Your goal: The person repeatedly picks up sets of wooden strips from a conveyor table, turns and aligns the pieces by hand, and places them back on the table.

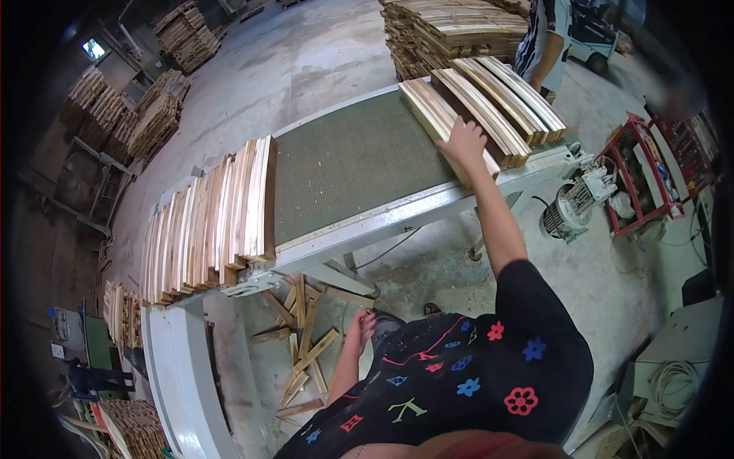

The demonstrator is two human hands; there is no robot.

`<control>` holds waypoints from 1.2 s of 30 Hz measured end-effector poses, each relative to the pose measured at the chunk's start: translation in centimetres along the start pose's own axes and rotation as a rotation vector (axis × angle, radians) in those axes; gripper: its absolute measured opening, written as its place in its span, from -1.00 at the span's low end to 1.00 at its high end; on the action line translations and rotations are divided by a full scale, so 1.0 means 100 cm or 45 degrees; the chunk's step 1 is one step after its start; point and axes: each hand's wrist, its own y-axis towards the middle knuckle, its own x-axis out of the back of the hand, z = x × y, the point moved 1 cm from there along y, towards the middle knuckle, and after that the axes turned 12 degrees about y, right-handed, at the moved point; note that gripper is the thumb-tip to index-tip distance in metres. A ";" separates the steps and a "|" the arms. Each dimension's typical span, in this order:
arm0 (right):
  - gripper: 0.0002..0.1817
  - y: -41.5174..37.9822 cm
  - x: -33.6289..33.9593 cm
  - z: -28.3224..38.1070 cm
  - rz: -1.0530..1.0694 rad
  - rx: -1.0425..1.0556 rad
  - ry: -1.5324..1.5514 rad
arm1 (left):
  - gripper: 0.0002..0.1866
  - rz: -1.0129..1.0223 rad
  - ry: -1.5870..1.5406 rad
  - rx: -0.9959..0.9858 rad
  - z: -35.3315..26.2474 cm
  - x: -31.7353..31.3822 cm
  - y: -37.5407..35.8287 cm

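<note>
My right hand (465,145) rests with its fingers spread on the nearest bundle of curved wooden strips (430,115) at the right end of the green conveyor belt (344,164). More curved strips (508,96) lie side by side just beyond it. At the belt's left end a long row of strips (210,222) stands packed together. My left hand (362,330) hangs low near my body, above the floor and away from the belt, its fingers partly curled with nothing visible in them.
A person (547,46) stands behind the right end of the conveyor. Scrap wood (306,336) lies on the floor below. A motor (566,210) and a red tool rack (646,172) are at the right. Stacked lumber (451,27) rises behind the belt.
</note>
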 end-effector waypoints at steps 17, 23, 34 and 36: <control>-0.15 -0.281 0.016 -0.004 0.871 0.015 1.273 | 0.19 0.902 -0.659 -0.418 -0.137 -0.178 -0.079; -0.40 -0.282 0.004 0.008 1.073 -0.142 1.546 | 0.21 0.736 -0.676 -0.321 -0.120 -0.166 -0.080; -0.41 -0.307 -0.003 0.005 0.981 -0.193 1.708 | 0.32 0.762 -0.657 -0.261 -0.080 -0.173 -0.078; -0.39 -0.301 -0.006 0.004 1.005 -0.141 1.668 | 0.31 0.794 -0.644 -0.315 -0.089 -0.178 -0.082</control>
